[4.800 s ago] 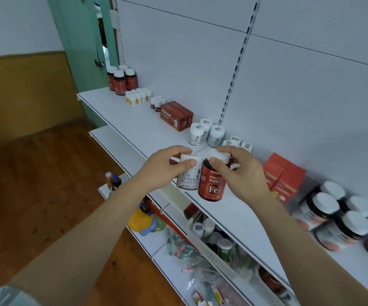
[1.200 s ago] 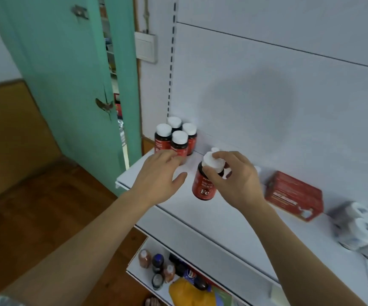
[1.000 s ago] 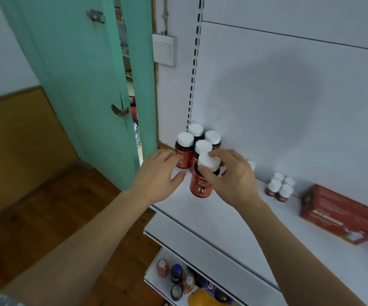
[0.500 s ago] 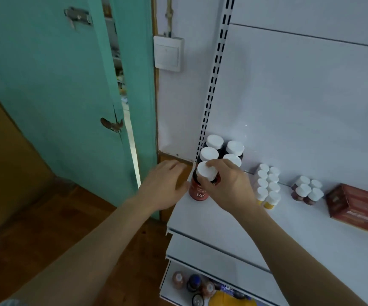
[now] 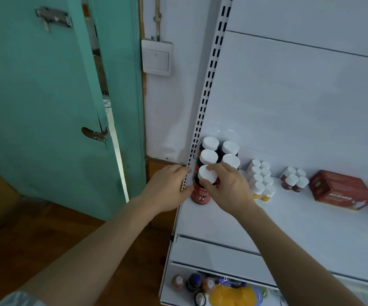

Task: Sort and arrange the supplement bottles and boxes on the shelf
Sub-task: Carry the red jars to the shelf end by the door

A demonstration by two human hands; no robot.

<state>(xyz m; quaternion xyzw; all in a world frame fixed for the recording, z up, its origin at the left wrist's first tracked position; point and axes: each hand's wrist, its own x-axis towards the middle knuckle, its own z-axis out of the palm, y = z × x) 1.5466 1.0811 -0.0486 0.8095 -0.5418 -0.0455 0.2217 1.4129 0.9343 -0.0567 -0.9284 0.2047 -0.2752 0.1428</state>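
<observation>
Left hand (image 5: 167, 191) is seen at the shelf's left edge, fingers loosely curled, nothing held; the thumb tip lies just beside the red Fe bottle (image 5: 200, 194), contact cannot be told. The bottle is gripped at cap and neck by the right hand (image 5: 227, 191), fingers curled over the white cap. Bottle is upright, long axis vertical, cap up, "Fe" label turned toward the camera; the base is at the white shelf (image 5: 289, 228) surface, whether fully seated cannot be told. It is placed in line with the left column of four matching white-capped red bottles (image 5: 219, 151), which stand directly behind the right hand in two rows of two, against the back panel. Contents of the bottles cannot be seen, all caps on.

Right of the right hand, small yellow-bottomed bottles (image 5: 261, 180) are packed in two columns, upright. Further right, a cluster of small dark bottles (image 5: 293, 180) is seen, then a red box (image 5: 341, 191) lying flat, long axis along the shelf. Below the hands, a lower shelf holds mixed bottles (image 5: 192, 283) and a yellow pack (image 5: 229, 294).
</observation>
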